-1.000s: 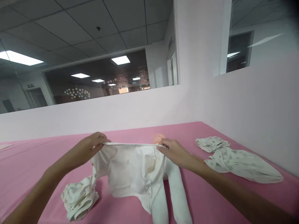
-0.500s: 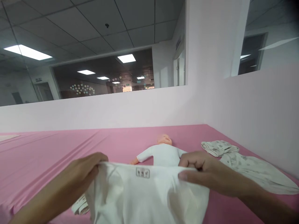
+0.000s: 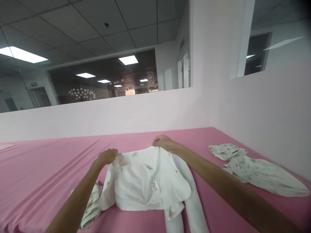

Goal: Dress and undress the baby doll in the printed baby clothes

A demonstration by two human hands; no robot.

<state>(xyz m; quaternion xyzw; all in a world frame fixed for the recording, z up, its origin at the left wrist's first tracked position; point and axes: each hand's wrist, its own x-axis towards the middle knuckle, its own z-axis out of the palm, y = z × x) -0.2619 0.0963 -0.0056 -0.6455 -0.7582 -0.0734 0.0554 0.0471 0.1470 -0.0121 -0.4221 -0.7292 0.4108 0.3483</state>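
A small white baby shirt (image 3: 141, 181) hangs spread between my two hands, a printed mark at its neckline and a tag inside. My left hand (image 3: 108, 156) pinches the upper left edge. With fingers closed, my right hand (image 3: 162, 142) grips the upper edge further right and higher. Behind and below the shirt, long white-clothed parts (image 3: 194, 197) show, apparently of the baby doll; its head is hidden. Beside my left forearm lies a folded patterned cloth (image 3: 92, 207), partly covered by the arm and shirt.
A pink sheet (image 3: 60, 168) covers the wide surface, which meets white walls at the back and right. A folded patterned cloth (image 3: 227, 151) and a spread patterned garment (image 3: 267, 176) lie near the right wall. A large window (image 3: 102, 71) is set in the back wall.
Both hands have moved forward, away from me, with the white shirt, and the right hand has risen. The shirt now covers the doll's head and upper body, which showed before.
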